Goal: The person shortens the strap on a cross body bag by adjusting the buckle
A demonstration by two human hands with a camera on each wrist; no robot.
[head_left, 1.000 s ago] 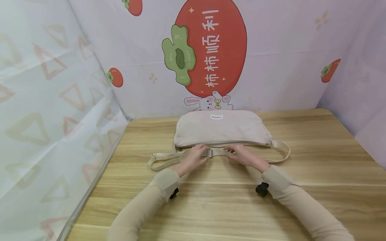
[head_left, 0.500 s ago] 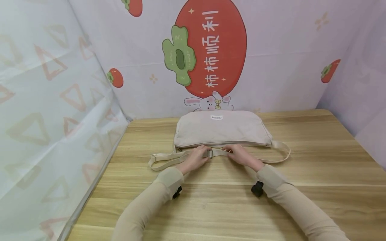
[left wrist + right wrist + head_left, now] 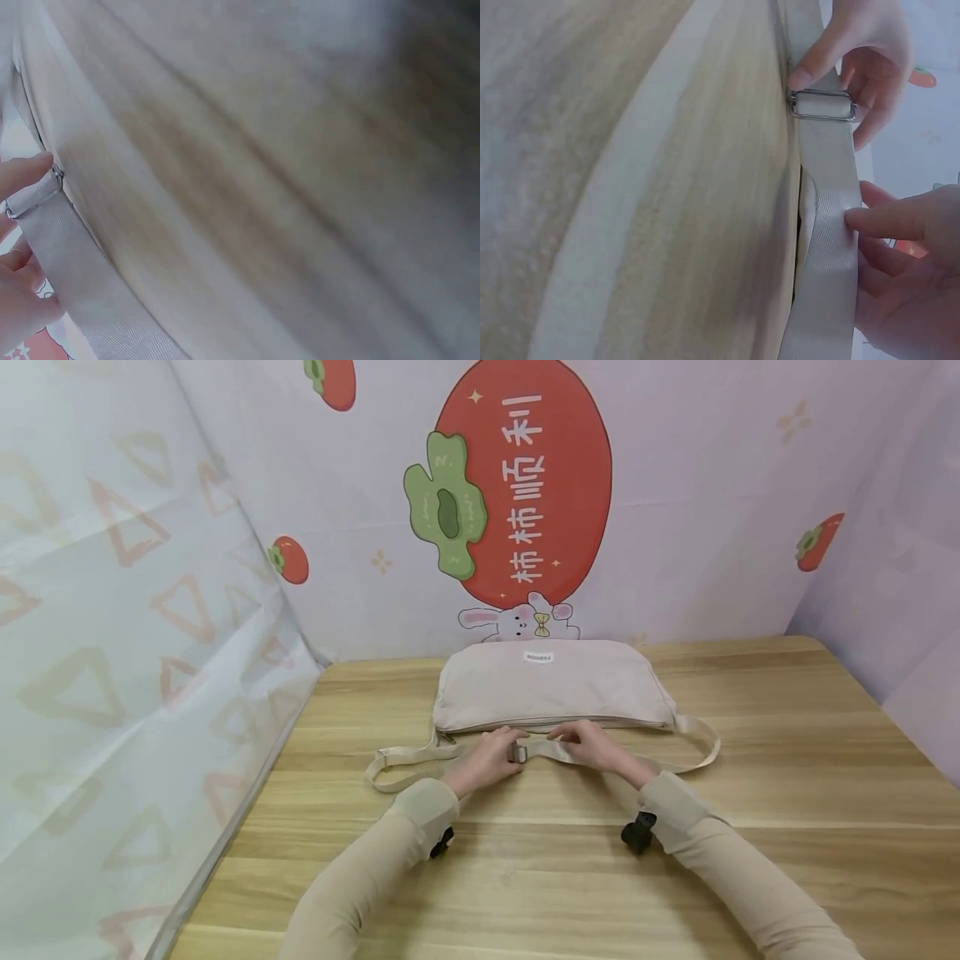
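A pale beige shoulder bag [image 3: 551, 685] with a white label lies at the back of the table, its zipper along the front edge. Its long strap [image 3: 547, 749] runs out before it. My left hand [image 3: 489, 758] pinches the strap at the metal slider buckle [image 3: 517, 752]; the right wrist view shows the thumb of that left hand [image 3: 874, 56] against the buckle's frame [image 3: 825, 105]. A short way to the right, my right hand [image 3: 592, 747] holds the strap's edge between thumb and fingers. In the left wrist view, fingers surround the buckle [image 3: 36, 196] and strap [image 3: 97, 292].
The wooden table [image 3: 517, 868] ends at a printed backdrop [image 3: 675, 552] behind the bag. A white patterned sheet [image 3: 150, 693] hangs along the left side. One strap loop [image 3: 386, 768] lies left of the hands, another [image 3: 705, 747] at the right.
Both hands have shifted slightly toward each other along the strap. The buckle has turned and shows more openly by the left fingertips. The bag stays in place; the head view has tilted a little.
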